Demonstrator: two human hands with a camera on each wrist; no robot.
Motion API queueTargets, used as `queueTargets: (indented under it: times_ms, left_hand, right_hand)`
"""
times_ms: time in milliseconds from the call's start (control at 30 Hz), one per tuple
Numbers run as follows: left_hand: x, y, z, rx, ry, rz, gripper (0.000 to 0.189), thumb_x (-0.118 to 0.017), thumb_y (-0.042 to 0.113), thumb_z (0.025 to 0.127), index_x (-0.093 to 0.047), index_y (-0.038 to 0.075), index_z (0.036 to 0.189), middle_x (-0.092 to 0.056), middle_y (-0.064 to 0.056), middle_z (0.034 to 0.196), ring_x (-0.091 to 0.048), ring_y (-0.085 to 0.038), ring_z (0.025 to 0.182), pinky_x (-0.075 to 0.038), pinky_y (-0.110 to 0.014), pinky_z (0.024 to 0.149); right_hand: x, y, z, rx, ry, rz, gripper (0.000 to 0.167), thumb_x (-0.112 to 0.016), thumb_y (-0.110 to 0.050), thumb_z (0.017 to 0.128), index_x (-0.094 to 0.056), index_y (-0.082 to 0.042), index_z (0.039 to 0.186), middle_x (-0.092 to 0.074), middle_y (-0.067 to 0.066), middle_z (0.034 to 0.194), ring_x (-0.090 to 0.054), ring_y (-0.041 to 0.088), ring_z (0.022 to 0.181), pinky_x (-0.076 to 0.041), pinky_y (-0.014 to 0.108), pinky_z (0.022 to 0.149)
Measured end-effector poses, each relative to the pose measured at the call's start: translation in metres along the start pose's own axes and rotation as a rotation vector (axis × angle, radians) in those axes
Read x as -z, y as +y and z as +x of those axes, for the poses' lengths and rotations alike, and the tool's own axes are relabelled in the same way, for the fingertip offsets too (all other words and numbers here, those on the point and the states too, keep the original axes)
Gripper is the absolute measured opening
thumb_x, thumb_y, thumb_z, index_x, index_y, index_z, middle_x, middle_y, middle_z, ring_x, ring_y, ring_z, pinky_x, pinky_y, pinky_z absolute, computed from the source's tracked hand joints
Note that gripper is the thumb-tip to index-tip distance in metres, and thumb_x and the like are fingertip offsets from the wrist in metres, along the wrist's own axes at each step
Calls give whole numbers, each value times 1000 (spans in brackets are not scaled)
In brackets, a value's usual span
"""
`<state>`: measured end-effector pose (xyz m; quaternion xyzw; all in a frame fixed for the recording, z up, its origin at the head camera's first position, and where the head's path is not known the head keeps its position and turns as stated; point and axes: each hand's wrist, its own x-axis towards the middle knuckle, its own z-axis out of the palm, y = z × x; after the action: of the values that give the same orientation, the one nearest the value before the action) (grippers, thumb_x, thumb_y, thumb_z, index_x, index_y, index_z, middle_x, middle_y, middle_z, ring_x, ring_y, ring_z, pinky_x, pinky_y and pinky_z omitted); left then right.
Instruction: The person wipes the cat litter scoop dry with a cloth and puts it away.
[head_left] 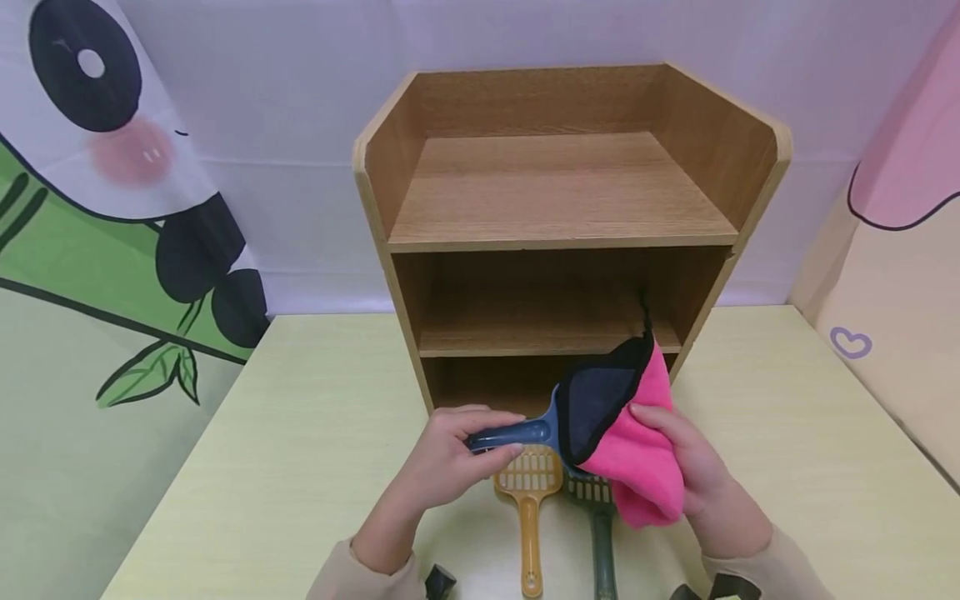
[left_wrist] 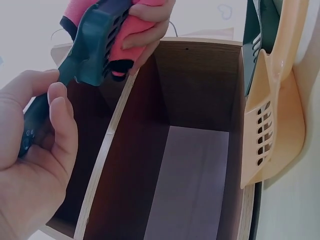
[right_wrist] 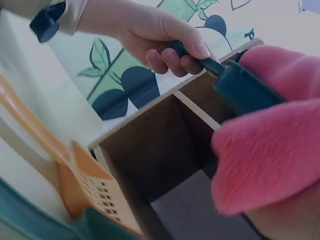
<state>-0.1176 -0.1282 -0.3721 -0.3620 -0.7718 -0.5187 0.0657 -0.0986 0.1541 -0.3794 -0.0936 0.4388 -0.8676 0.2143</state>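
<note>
My left hand point(head_left: 438, 458) grips a blue litter scoop point(head_left: 517, 433) by its handle, thumb and fingers on either side. Its slotted head point(left_wrist: 95, 47) shows teal in the left wrist view. A pink plush cloth point(head_left: 637, 458) with a dark blue patch and black edging covers most of the scoop's head in the head view. My right hand point(head_left: 693, 471) holds this cloth against the scoop, thumb on top. In the right wrist view the pink cloth point(right_wrist: 270, 155) wraps above and below the scoop head point(right_wrist: 245, 90).
An orange litter scoop point(head_left: 529, 533) and a dark green one point(head_left: 603, 542) lie side by side in front, heads toward a wooden shelf point(head_left: 562, 192). The shelf stands on the pale table point(head_left: 315, 433), with an open top and compartments below. Printed cloth hangs behind.
</note>
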Motion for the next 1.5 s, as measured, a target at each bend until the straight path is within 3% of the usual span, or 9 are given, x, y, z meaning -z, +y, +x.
queueTargets:
  times_ms: [200, 367, 567, 700, 867, 1100, 1200, 1367, 1500]
  left_hand:
    - [1, 1, 1, 5, 5, 30, 23, -73, 7, 80, -72, 1, 102, -71, -11, 88, -54, -4, 63, -46, -20, 48]
    - [1, 2, 0, 16, 17, 20, 21, -73, 7, 80, -72, 1, 101, -70, -11, 86, -53, -2, 58, -45, -20, 46]
    - [-2, 1, 1, 9, 37, 10, 21, -73, 7, 81, -72, 1, 100, -69, -11, 82, -49, 0, 53, -43, -20, 43]
    - [-3, 0, 1, 46, 58, -17, 20, -72, 7, 81, -71, 1, 100, -67, -11, 80, -50, 0, 52, -44, -20, 42]
    - [-3, 0, 1, 104, 95, -52, 22, -73, 7, 81, -71, 1, 102, -66, -13, 82, -54, -2, 52, -49, -23, 43]
    - [-2, 0, 2, 154, 90, -107, 23, -72, 5, 82, -70, 0, 103, -67, -17, 84, -58, -5, 55, -51, -26, 45]
    - [-1, 0, 2, 166, 90, -133, 23, -71, 5, 82, -69, -1, 104, -67, -18, 83, -59, -6, 55, -52, -26, 46]
    - [3, -2, 1, 178, 95, -157, 22, -70, 4, 83, -68, -2, 104, -67, -20, 81, -59, -7, 54, -53, -28, 47]
    - [11, -3, -1, 207, 94, -159, 24, -70, 3, 82, -67, -2, 105, -66, -20, 78, -60, -8, 53, -53, -28, 48]
  right_hand:
    - [-9, -4, 1, 62, 395, -391, 33, -56, -24, 95, -38, -23, 123, -56, -6, 107, -61, 12, 94, -55, 26, 77]
    - [-14, -9, 1, 67, 501, -535, 59, -60, -25, 92, -21, -29, 136, -42, -3, 121, -49, 17, 108, -55, 26, 78]
    - [-18, -8, 0, 99, 604, -677, 83, -68, -25, 87, -4, -33, 139, -34, -1, 131, -42, 20, 114, -54, 23, 76]
    - [-22, -7, -5, 170, 574, -780, 89, -69, -22, 86, -2, -34, 144, -36, 5, 136, -48, 16, 110, -54, 22, 76]
    - [-25, -8, -15, 284, 412, -1031, 101, -76, -17, 78, -6, -34, 149, -37, 3, 133, -44, 17, 110, -55, 25, 72]
    - [-23, -14, -25, 338, 141, -1411, 131, -90, -30, 59, 3, -30, 152, 12, -6, 158, -7, 33, 141, -48, 17, 86]
    - [-23, -16, -27, 389, 128, -1482, 118, -88, -21, 63, -11, -26, 153, 6, -4, 160, -12, 32, 141, -53, 20, 77]
    - [-20, -20, -30, 710, 152, -1462, 74, -77, 9, 67, -52, -8, 135, -35, 8, 151, -34, 9, 138, -48, 9, 80]
    - [-17, -21, -29, 868, 294, -1311, 48, -62, 23, 70, -65, 0, 112, -66, -6, 116, -60, 0, 99, -47, 7, 69]
